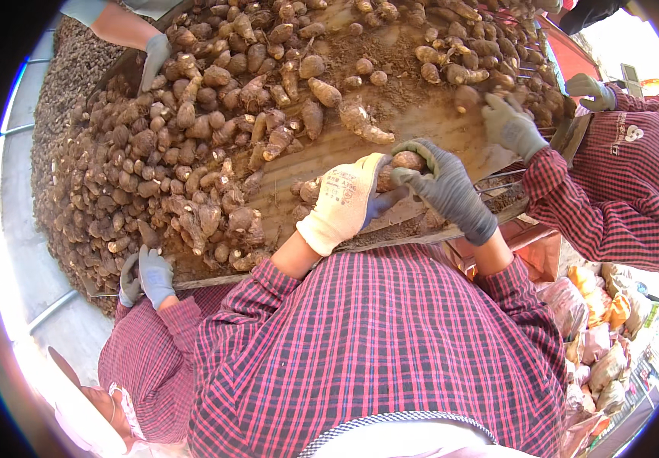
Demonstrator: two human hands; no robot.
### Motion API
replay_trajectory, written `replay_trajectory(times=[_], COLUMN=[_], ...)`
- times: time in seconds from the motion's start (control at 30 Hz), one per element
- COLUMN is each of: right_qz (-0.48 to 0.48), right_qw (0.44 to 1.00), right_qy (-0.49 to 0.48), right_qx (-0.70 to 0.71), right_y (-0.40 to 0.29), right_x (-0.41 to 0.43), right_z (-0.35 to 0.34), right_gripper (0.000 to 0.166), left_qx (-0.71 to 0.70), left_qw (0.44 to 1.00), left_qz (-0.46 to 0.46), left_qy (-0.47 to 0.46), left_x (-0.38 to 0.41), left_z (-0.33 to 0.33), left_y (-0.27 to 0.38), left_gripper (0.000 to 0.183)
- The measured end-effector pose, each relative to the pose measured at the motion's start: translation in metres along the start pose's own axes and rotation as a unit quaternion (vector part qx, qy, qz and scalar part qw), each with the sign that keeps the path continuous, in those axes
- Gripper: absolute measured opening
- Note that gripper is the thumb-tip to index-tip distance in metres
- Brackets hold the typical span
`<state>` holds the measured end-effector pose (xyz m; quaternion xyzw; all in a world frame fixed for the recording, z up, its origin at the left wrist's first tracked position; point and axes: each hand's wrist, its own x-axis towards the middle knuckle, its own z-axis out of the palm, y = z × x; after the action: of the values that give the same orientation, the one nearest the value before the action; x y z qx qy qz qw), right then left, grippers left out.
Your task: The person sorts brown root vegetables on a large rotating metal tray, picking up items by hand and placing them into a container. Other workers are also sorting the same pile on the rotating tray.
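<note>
In front of my chest, my left hand, in a cream glove with a bluish palm, is closed around a brown taro corm. My right hand, in a dark grey glove, grips another rounded corm right beside it. Both hands meet over the near edge of a wooden sorting table. Just beyond them lies a large knobbly taro with a pale cut end. A few corms sit partly hidden behind my left wrist.
A large heap of taro covers the table's left side. Metal bars span a gap at the right. Co-workers' gloved hands reach in at the lower left, upper left and right. Filled sacks stand lower right.
</note>
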<state>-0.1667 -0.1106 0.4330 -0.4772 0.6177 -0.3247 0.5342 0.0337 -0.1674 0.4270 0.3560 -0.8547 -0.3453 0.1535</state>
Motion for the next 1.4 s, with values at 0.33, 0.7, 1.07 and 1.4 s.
replay_trajectory(times=[0.33,0.7,1.07,1.4], right_qz=[-0.057,0.179,-0.189,-0.152], right_qw=[0.921,0.872,0.930,0.972], right_qy=[0.285,0.388,0.186,0.104], right_qx=[-0.259,-0.238,-0.255,0.143], right_y=[0.008,0.203,0.040,0.029], right_x=[-0.050,-0.259,-0.046,-0.025], right_z=[0.019,-0.061,0.029,0.031], right_gripper=[0.043,0.051,0.053,0.048], left_qx=[-0.206,-0.485,-0.473,-0.222], left_qw=[0.966,0.816,0.844,0.947], left_qz=[-0.146,-0.270,-0.223,-0.086], left_qy=[-0.054,-0.159,-0.122,0.213], left_x=[0.033,0.040,0.006,-0.031], left_z=[0.048,-0.003,0.037,-0.008], left_y=[-0.033,-0.019,0.005,-0.051], left_gripper=[0.033,0.042,0.036,0.034])
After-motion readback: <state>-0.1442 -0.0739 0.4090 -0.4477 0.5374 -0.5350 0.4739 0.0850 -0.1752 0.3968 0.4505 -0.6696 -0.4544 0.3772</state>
